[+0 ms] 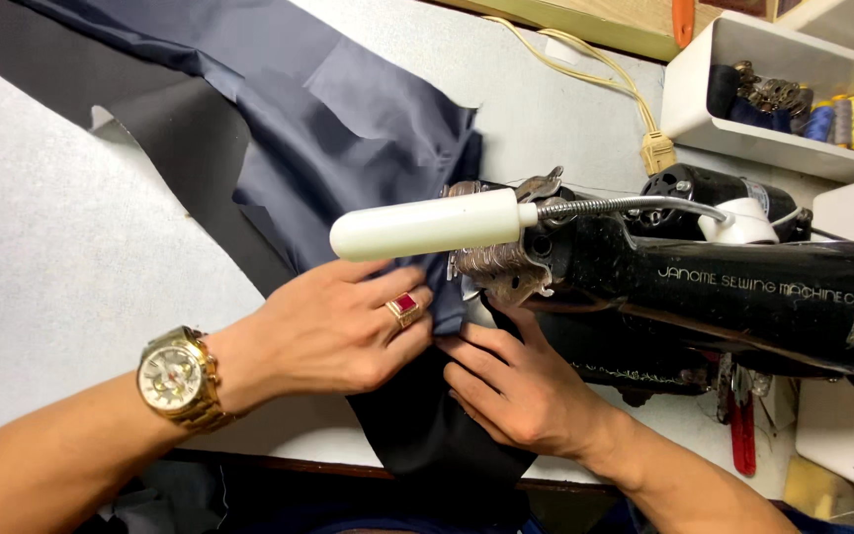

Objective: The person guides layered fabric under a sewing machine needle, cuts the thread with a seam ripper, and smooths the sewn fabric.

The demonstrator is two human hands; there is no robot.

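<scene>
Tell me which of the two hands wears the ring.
The left hand, pressing the dark fabric beside the sewing machine, wears a gold ring with a red stone and a gold wristwatch; the right hand is bare.

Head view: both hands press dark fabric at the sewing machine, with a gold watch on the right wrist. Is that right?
Not quite. In the head view the gold watch is on the left wrist. The left hand and right hand do press the dark fabric at the sewing machine.

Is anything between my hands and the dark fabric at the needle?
Nothing visible: the left hand and right hand rest directly on the dark blue-black fabric. The white lamp tube only hangs above.
</scene>
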